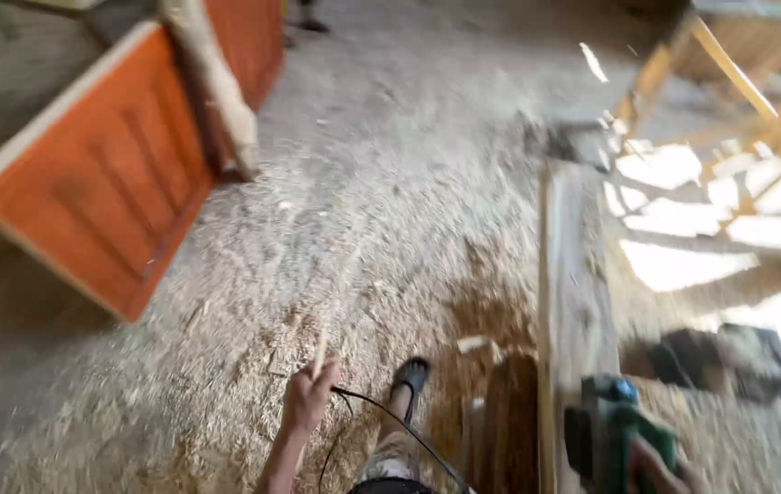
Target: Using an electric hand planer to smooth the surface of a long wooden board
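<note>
Green power tool (pixel 614 430) gripped by right hand (pixel 656 467); left hand (pixel 308 395) closed on thin stick (pixel 321 349) (blurred).

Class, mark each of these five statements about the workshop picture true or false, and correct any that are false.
1. The left hand holds a thin wooden stick. True.
2. The right hand grips a red power tool. False: the power tool is green.
3. The floor is covered in wood shavings. True.
4. The orange panel lies at the lower right. False: it stands at the upper left.
5. A black cable runs past the person's sandalled foot. True.
</note>
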